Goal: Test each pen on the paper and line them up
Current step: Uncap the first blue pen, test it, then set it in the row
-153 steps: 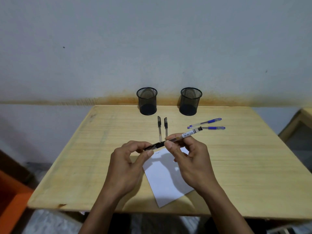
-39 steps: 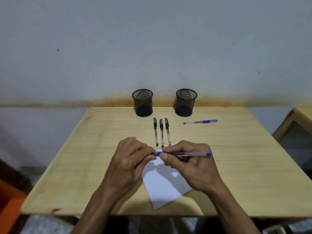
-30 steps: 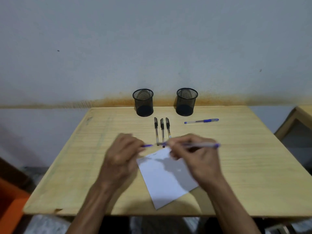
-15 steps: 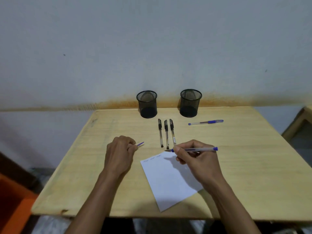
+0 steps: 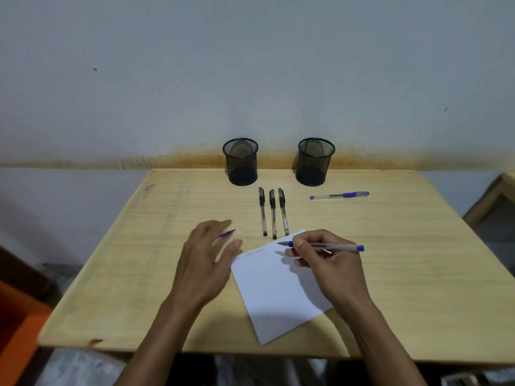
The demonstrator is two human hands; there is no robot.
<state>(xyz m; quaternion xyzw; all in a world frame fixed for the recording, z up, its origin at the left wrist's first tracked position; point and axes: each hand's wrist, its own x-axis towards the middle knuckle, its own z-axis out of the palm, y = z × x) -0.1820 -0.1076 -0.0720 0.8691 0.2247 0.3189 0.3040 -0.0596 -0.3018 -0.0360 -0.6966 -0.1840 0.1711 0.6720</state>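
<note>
A pale wooden tabletop (image 5: 390, 274) stands against a grey-white wall (image 5: 250, 65) marked along its base by a rust-coloured stain (image 5: 376, 160). Two black mesh pen cups (image 5: 240, 161) sit side by side at the far edge, well apart from each other. Just in front of them three black pens (image 5: 272, 213) lie in a close, near-parallel row, caps toward the wall. To their right, a capped blue pen (image 5: 339, 195) lies crosswise by itself. An orange object (image 5: 14, 324) shows at the lower left, beside the tabletop, and the corner of another wooden piece of furniture (image 5: 498, 196) at the right edge.

A white sheet of paper (image 5: 276, 291) lies tilted at the near middle of the tabletop, with a few small scribbles near its upper left edge. The person's right hand (image 5: 328, 268) rests over the paper's right side, thumb and fingers curled round an uncapped blue pen (image 5: 328, 246), its tip pointing left just above the paper's top corner; whether the tip touches the paper cannot be told. The left hand (image 5: 206, 263), blurred, is spread wide just left of the paper, fingers extended. A blue pen cap (image 5: 227, 233) shows beyond its fingers; whether the hand holds it or it lies on the tabletop cannot be told.
</note>
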